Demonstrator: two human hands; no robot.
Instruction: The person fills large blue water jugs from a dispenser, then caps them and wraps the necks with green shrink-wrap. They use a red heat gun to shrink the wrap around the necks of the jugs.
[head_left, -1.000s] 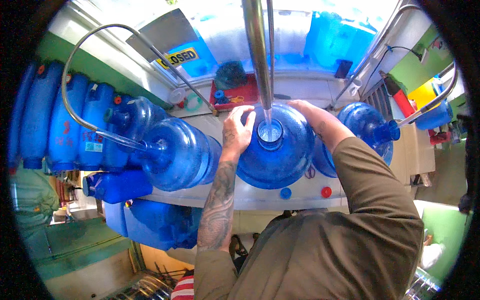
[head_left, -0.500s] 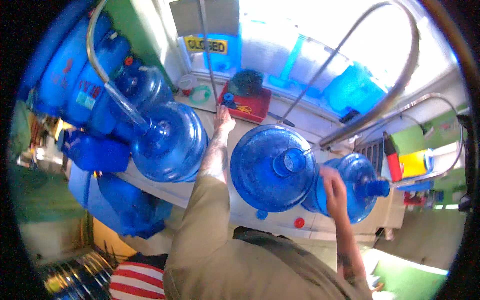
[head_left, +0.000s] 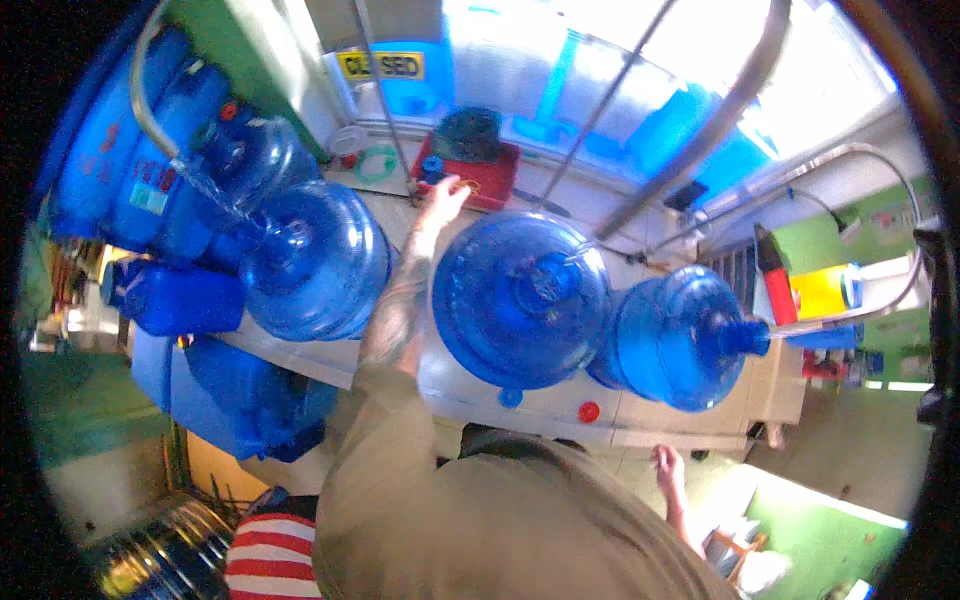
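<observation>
Left hand [head_left: 441,203], eleven o'clock: blurred, touch on tray [head_left: 503,172] unclear. Pipe [head_left: 703,140], two o'clock: blurred, cut off at top.

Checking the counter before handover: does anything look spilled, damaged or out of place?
No spill or damage is visible. A blue cap and a red cap lie loose near the front edge of the counter, slightly odd because caps there could be knocked off.

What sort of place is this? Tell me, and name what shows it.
Probably a water-refilling shop: large blue jugs sit on a counter, a curved metal pipe leads toward the neck of one at the left, and a loose blue cap and red cap lie nearby.
</observation>
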